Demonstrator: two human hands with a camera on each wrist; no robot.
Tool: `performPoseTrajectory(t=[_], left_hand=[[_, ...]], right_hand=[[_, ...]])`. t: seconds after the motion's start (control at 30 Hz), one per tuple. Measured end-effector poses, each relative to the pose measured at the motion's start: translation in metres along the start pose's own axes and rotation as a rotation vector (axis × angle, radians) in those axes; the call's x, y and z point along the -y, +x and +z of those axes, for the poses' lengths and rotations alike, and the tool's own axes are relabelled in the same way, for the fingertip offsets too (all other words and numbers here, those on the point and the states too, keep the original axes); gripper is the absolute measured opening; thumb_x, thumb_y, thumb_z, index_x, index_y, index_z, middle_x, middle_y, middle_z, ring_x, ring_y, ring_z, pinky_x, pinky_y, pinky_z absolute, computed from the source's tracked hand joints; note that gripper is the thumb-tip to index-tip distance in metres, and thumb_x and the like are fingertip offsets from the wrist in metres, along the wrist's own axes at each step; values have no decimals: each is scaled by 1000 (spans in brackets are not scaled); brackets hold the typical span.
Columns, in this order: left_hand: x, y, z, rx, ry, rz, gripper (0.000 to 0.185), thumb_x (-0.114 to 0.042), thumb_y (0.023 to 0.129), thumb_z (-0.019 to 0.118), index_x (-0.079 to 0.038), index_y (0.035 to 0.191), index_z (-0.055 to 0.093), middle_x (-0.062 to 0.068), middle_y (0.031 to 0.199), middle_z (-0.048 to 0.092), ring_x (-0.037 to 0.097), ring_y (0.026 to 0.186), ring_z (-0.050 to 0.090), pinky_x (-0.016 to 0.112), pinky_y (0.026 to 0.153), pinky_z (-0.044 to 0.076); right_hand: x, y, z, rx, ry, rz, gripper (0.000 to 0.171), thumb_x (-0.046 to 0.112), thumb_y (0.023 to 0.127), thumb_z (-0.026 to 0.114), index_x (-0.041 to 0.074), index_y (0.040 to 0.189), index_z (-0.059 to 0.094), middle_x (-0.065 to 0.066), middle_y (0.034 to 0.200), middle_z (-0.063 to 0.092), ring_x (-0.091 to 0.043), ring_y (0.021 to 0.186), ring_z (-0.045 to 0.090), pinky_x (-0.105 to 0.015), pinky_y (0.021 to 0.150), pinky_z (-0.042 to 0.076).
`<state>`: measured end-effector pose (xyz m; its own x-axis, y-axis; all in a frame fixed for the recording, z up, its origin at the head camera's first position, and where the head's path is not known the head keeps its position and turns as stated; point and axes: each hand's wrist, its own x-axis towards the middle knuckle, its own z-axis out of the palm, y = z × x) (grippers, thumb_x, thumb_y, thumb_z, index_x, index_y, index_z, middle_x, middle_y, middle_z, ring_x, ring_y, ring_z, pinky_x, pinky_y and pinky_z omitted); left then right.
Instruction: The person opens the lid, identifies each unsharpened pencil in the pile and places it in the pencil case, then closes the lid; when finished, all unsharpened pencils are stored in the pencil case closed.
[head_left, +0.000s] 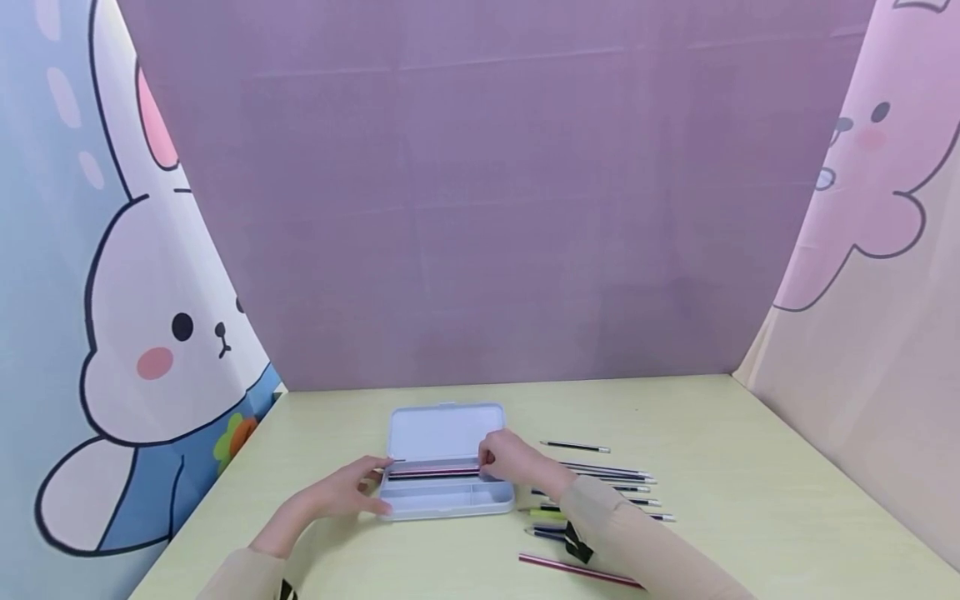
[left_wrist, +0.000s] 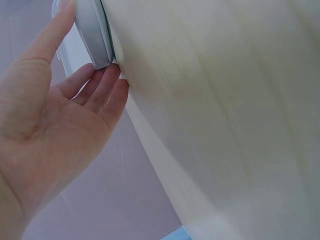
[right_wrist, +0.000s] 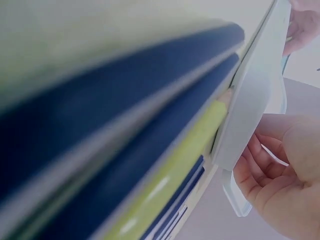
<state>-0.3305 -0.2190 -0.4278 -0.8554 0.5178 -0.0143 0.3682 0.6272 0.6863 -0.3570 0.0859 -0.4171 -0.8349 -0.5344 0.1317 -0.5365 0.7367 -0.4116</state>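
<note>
A white pencil case (head_left: pixel 420 500) lies with its lid (head_left: pixel 447 429) raised at the back. In its rear compartment are pencils (head_left: pixel 435 473), one reddish and at least one dark. My left hand (head_left: pixel 347 490) holds the case's left end, thumb at the front corner and fingers farther back. The left wrist view shows those fingertips touching the case's wall (left_wrist: pixel 95 37). Over the right end of the rear compartment, my right hand (head_left: pixel 517 462) has curled fingers at the pencils' ends. In the right wrist view the case's side wall (right_wrist: pixel 245 120) hides its fingertips.
Right of the case lie several dark pencils (head_left: pixel 609 472) with white ends, a yellow-green pencil (head_left: pixel 547 514), and a separate dark pencil (head_left: pixel 576 447) farther back. A reddish striped pencil (head_left: pixel 577 570) lies near the front. A purple curtain (head_left: pixel 480 208) stands behind the table (head_left: pixel 720 500).
</note>
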Motion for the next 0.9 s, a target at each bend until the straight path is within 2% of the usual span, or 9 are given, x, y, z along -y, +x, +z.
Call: performPoseTrajectory(t=[0.3, 0.77, 0.9], left_hand=[[1, 1, -1, 1, 5, 16, 79, -26, 76, 78, 9, 136, 39, 25, 130, 48, 39, 114, 50, 54, 97, 44], [5, 1, 0, 5, 5, 45, 79, -26, 77, 77, 10, 135, 38, 26, 130, 48, 40, 114, 50, 54, 97, 44], [5, 1, 0, 3, 14, 32, 79, -28, 77, 77, 8, 136, 39, 24, 130, 48, 38, 114, 50, 53, 97, 44]], right_hand=[[-3, -4, -7, -17, 79, -18, 2, 6, 84, 68, 5, 83, 69, 2, 78, 64, -5, 70, 54, -17, 64, 49], [-7, -17, -27, -38, 188, -92, 13, 13, 87, 67, 4, 97, 69, 1, 87, 67, -7, 78, 60, -19, 72, 53], [-9, -25, -33, -51, 207, -110, 14, 13, 87, 66, 4, 98, 69, 1, 89, 68, -9, 82, 61, -21, 74, 53]])
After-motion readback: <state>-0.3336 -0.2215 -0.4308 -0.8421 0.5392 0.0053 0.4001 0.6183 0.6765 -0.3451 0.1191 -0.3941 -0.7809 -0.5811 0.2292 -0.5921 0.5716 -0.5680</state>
